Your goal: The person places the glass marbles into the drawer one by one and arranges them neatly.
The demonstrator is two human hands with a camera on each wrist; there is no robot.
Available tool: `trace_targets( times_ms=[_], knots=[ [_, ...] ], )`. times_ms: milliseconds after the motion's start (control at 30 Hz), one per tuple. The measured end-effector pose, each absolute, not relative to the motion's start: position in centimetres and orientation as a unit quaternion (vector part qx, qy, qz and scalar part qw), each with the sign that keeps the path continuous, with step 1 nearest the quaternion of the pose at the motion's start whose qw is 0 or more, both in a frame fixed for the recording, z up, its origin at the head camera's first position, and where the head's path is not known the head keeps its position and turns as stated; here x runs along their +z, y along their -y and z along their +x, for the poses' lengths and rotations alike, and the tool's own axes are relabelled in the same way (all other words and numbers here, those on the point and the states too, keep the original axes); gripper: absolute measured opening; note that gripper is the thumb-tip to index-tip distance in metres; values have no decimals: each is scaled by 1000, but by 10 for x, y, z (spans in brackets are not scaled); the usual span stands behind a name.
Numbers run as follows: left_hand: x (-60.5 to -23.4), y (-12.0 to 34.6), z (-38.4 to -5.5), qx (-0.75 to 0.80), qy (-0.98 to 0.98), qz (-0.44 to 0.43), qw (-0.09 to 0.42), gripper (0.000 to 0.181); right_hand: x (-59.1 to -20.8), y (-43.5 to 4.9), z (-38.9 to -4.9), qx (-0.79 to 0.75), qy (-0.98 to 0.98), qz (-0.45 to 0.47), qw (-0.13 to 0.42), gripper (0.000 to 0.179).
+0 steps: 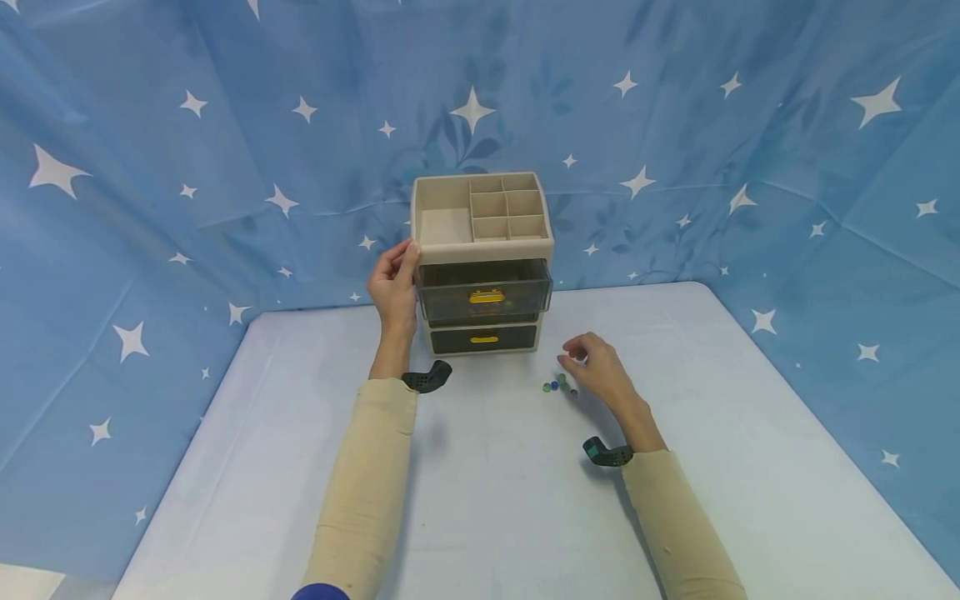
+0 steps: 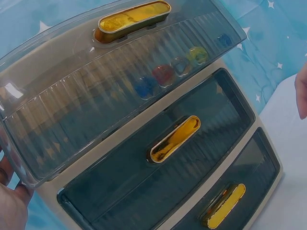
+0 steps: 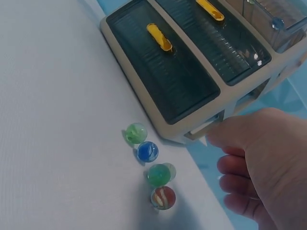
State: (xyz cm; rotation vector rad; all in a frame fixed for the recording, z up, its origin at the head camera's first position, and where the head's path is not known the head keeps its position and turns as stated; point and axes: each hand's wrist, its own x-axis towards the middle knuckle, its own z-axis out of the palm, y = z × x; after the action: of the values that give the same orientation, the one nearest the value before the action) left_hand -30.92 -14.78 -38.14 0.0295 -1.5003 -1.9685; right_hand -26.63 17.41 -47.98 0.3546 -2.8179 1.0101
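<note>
The left hand (image 1: 393, 287) grips the drawer cabinet (image 1: 483, 250) on the worktop (image 1: 487, 483), some fingers hidden; the right hand (image 1: 600, 368), thumb and forefinger apart, is near the loose marbles (image 3: 158, 175), one half covered; coloured balls (image 2: 163, 75) inside the top drawer (image 1: 450, 300) look blurred

Free tabletop (image 1: 487, 467) before drawer cabinet (image 1: 483, 252), marbles (image 3: 147, 152) near right corner, top drawer (image 1: 486, 297) jutting forward

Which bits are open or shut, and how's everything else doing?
Top drawer: pulled open, marbles inside
Middle drawer: shut
Bottom drawer: shut
Organizer: upright
Loose marbles: lying on the table
Left hand: holding the organizer's side
Right hand: raised near the loose marbles
</note>
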Motion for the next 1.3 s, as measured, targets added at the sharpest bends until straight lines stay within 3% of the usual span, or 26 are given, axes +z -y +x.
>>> trace_targets(
  times_ms=[700,1300],
  knots=[
    [-381,146,-307,-752,568,7,333,29,-489,-179,-270,323,941,96,-36,30],
    [-379,146,-306,-751,571,6,332,34,-495,-184,-273,306,946,101,-36,27]
  ],
)
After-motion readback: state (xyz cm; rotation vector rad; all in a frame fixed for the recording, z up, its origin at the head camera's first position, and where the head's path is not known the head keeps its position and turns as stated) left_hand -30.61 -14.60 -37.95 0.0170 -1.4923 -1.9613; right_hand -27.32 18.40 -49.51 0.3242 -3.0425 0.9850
